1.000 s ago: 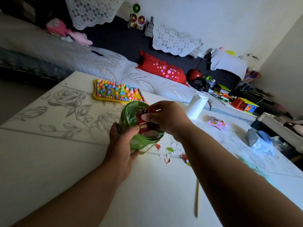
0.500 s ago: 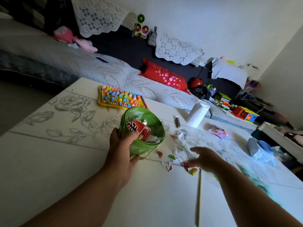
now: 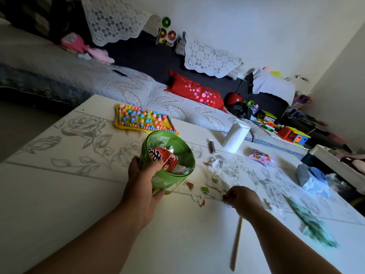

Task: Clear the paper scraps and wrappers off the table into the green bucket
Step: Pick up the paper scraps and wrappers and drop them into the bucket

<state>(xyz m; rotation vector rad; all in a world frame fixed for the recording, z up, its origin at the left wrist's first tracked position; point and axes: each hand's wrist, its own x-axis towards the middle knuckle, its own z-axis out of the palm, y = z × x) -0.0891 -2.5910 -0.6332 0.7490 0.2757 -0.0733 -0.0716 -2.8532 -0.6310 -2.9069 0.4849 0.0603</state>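
Green bucket point(image 3: 171, 179) in left grip point(image 3: 142, 184), scraps point(image 3: 214, 187) pinched by right grip point(image 3: 242, 198)

Green bucket point(image 3: 167, 180) tilted — wrappers point(image 3: 166, 158) inside, paper scraps point(image 3: 204, 189) beside it

Head-worn camera looks forward and down, tilted, close over the table point(image 3: 59, 194).

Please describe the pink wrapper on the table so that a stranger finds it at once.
On the white flower-printed table, find the upright white paper roll past the green bucket. The pink wrapper lies right of it, the only pink piece among the scraps.
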